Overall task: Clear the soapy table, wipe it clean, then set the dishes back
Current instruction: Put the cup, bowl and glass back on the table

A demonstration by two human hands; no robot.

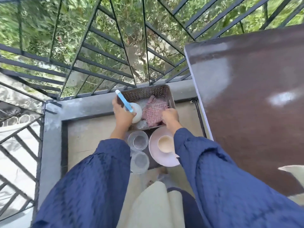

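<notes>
Cloth (153, 111) in right hand (171, 116), blue-white tool (125, 102) in left hand (122, 115)

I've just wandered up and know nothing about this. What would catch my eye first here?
Two blue-sleeved arms reach down to a perforated metal basket by the balcony railing. The left hand grips a blue-labelled bottle, and the right hand grasps a pink checked cloth inside the basket. Nearer the person sit two clear glasses and a pink plate carrying a cream cup; the brown table on the right shows pale wet smears.
</notes>
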